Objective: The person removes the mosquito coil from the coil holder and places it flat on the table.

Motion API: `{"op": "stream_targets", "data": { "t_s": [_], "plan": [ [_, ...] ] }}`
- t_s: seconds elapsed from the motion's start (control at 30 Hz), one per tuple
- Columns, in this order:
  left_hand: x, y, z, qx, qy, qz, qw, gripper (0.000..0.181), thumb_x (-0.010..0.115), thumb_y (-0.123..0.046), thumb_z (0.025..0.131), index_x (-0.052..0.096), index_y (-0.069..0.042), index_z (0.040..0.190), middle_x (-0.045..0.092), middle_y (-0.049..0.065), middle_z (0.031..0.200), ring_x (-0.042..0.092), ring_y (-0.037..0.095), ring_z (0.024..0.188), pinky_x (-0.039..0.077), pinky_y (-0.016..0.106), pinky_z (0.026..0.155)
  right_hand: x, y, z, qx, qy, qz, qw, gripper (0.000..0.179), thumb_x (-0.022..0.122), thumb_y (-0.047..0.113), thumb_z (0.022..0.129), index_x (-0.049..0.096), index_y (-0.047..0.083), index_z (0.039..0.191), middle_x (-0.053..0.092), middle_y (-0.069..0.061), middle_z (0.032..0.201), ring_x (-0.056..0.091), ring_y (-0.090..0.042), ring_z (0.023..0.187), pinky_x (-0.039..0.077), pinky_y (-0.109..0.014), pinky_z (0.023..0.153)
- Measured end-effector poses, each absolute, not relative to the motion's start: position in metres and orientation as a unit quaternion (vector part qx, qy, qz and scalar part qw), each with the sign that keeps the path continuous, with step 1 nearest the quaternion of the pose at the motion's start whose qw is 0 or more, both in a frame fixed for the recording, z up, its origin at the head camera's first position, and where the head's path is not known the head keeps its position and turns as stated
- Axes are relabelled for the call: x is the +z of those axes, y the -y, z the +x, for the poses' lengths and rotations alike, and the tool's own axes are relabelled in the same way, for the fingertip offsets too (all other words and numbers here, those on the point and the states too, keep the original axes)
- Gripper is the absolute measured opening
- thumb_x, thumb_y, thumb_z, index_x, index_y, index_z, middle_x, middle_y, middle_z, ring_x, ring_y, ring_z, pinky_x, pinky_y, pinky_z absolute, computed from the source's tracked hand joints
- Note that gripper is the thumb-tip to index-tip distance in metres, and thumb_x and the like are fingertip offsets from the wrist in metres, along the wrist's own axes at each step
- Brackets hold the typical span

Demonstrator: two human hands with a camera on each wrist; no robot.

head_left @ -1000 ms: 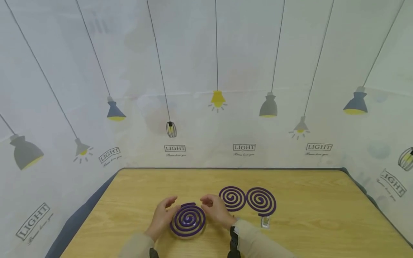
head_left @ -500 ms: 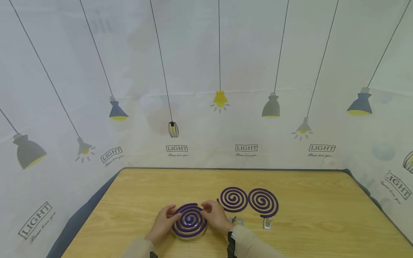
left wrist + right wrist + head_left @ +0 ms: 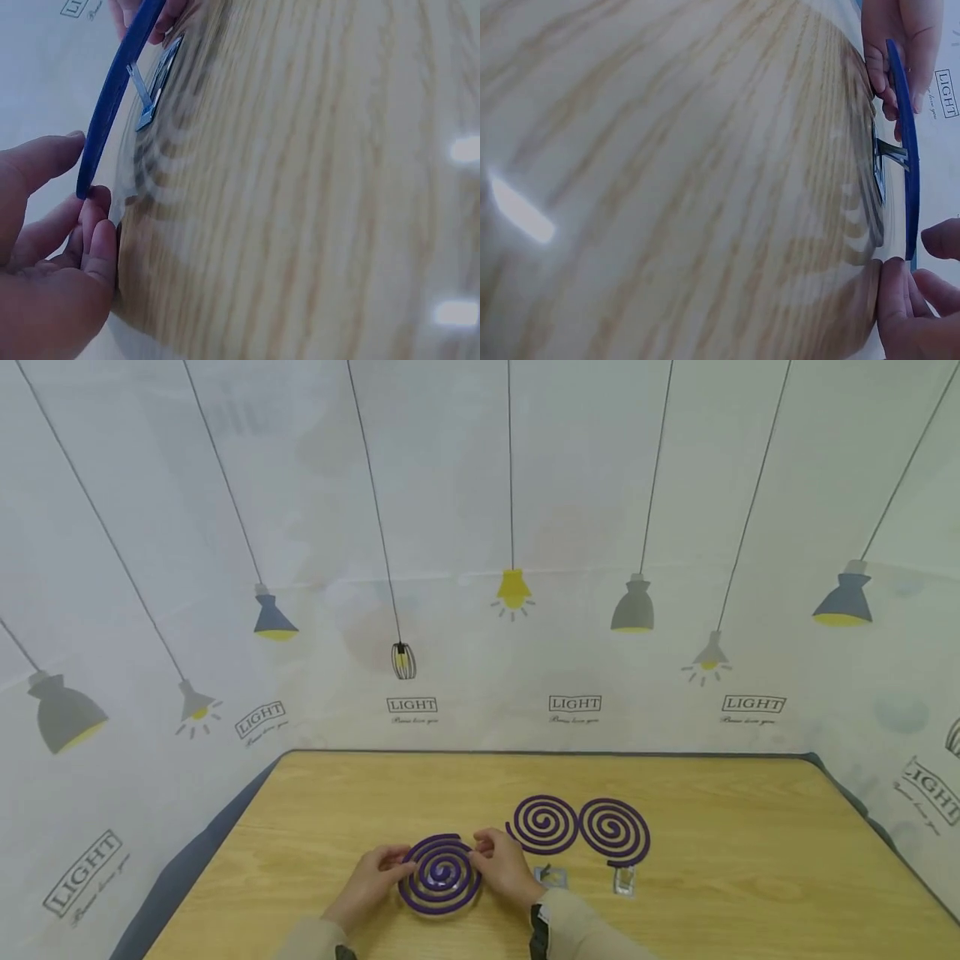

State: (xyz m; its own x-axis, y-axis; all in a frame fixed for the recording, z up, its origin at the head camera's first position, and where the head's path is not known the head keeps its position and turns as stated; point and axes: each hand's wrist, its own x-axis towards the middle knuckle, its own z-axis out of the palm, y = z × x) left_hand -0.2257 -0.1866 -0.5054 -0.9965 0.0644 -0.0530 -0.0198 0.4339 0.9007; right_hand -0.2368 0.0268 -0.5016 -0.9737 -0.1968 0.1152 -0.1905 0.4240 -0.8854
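A purple mosquito coil (image 3: 442, 871) sits level on a small metal stand (image 3: 142, 91), raised slightly above the wooden table. My left hand (image 3: 367, 881) pinches the coil's left rim, thumb above and fingers below. On the opposite side, my right hand (image 3: 504, 864) holds the right rim in the same way. Both wrist views show the coil (image 3: 910, 165) edge-on as a thin band, with the stand's upright tab reaching up to its underside. Whether the tab passes into the coil's centre is hard to tell.
Two more purple coils, a left one (image 3: 545, 824) and a right one (image 3: 615, 832), lie side by side beyond my right hand. Two small metal stands (image 3: 551, 877) (image 3: 624, 881) lie in front of them. A printed cloth wall (image 3: 480, 660) rises behind the table (image 3: 360, 785).
Both hands have closed in from beside the coil and now hold its rim. The left hand has shifted slightly down and toward the person. A stand by the right forearm has come into view.
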Motion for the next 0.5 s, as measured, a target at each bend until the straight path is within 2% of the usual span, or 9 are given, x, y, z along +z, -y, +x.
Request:
{"op": "stream_targets", "data": {
  "t_s": [0.5],
  "plan": [
    [-0.5045, 0.1903, -0.2255, 0.528, -0.847, 0.039, 0.054, 0.045, 0.068, -0.013, 0.075, 0.052, 0.010, 0.111, 0.059, 0.007, 0.092, 0.053, 0.017, 0.084, 0.046, 0.029, 0.075, -0.5037, -0.0314, -0.2390, -0.514, -0.848, -0.127, 0.032, 0.018, 0.061, 0.003, 0.079, 0.059, -0.006, 0.094, 0.058, -0.005, 0.079, 0.056, -0.016, 0.073, 0.048, -0.023, 0.063]
  ]
}}
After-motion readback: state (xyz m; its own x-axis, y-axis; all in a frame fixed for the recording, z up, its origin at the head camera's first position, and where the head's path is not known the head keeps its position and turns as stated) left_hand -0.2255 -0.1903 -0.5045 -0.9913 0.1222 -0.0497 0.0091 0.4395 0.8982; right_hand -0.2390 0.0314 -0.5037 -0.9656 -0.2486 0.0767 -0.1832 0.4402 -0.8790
